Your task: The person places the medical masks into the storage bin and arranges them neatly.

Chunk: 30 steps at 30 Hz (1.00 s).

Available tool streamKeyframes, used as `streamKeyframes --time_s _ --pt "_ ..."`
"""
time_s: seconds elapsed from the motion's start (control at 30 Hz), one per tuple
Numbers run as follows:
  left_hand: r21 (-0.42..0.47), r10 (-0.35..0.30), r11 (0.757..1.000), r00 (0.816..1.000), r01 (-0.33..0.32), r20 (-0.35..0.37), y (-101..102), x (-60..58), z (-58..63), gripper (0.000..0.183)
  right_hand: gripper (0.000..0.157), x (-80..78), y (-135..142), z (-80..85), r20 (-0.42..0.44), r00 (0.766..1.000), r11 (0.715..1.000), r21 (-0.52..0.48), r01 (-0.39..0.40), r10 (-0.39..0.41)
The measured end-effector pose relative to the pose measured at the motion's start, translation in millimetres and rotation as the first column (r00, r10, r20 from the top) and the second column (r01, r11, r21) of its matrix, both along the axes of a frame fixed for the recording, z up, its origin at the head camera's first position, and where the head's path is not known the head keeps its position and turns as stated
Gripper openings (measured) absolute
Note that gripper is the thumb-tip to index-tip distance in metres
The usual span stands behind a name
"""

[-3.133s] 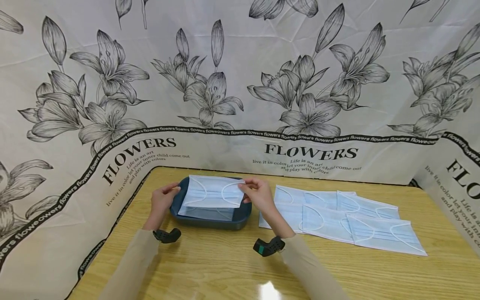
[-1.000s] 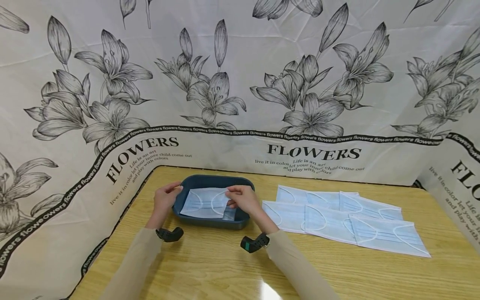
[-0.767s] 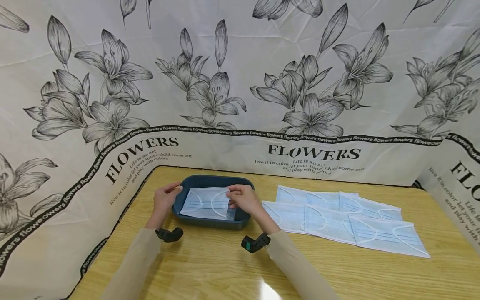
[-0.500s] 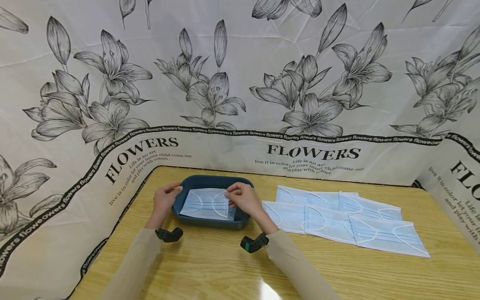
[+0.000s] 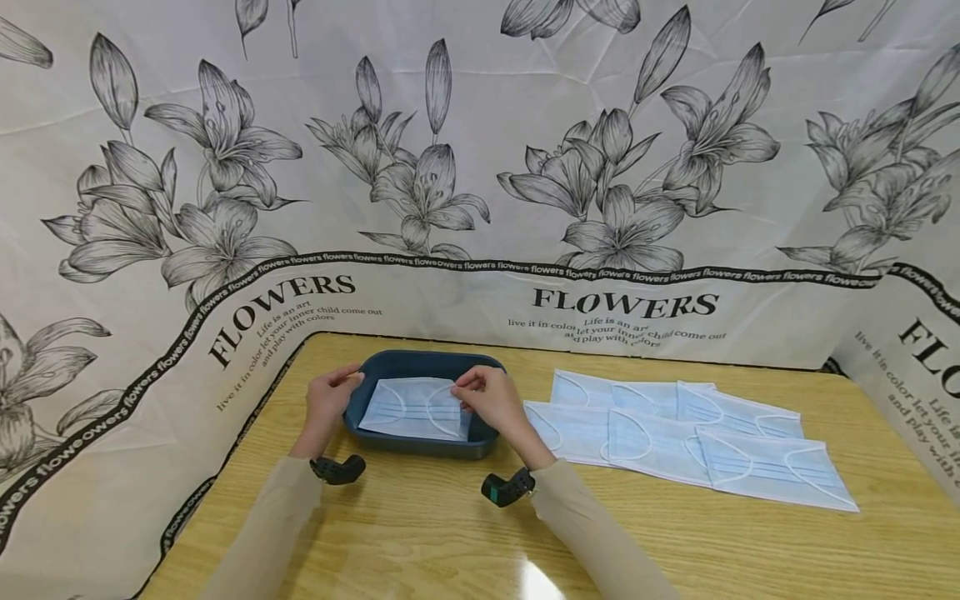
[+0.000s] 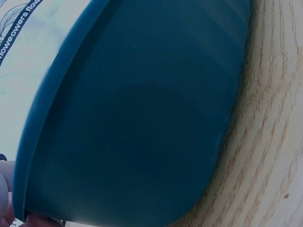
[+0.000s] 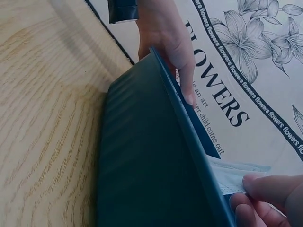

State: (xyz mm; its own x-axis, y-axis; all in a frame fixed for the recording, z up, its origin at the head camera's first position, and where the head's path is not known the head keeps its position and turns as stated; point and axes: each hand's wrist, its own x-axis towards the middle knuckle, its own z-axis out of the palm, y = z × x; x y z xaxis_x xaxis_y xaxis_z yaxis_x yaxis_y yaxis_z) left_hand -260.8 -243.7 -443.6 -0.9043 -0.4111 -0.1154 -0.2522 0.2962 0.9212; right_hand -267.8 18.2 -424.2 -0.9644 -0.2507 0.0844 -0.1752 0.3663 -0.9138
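Nearest are two beige sleeves (image 5: 258, 525), with a dark wrist camera (image 5: 337, 472) at the left cuff and another at the right, above a wood-grain surface (image 5: 420, 533). Farther in stands a dark blue plastic tub (image 5: 420, 447). The left hand (image 5: 328, 407) pinches the tub's left rim in its grip, thumb on the inner side. The right hand (image 5: 491, 407) reaches over the tub's right side, its grip pinching the upper right edge of a pale blue pleated face mask (image 5: 397, 408) between thumb and fingers. That mask lies inside the tub, ear loops upward; a strip of another mask (image 5: 466, 427) shows under its right edge. To the right of the tub, more face masks (image 5: 660, 446) overlap in two rows on the surface. Behind everything hangs white cloth (image 5: 480, 225) printed with line-drawn lilies and the word FLOWERS.
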Motion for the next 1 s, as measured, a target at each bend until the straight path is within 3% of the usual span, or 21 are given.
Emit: streamKeyframes --time_s 0.33,0.87,1.0 --pt "-0.011 0.006 1.0 1.0 -0.005 0.021 1 0.0 1.2 0.036 0.006 -0.5 3 -2.7 -0.016 1.0 1.0 0.003 0.011 -0.011" --pt "0.005 -0.006 1.0 1.0 0.006 0.015 0 -2.5 1.4 0.036 0.017 -3.7 13 -7.3 -0.167 0.985 0.999 -0.003 0.044 -0.044" --pt "-0.006 0.0 1.0 1.0 0.001 0.023 0 -0.8 1.1 0.037 0.018 -1.5 17 -6.7 -0.168 0.985 1.0 -0.001 0.029 -0.029"
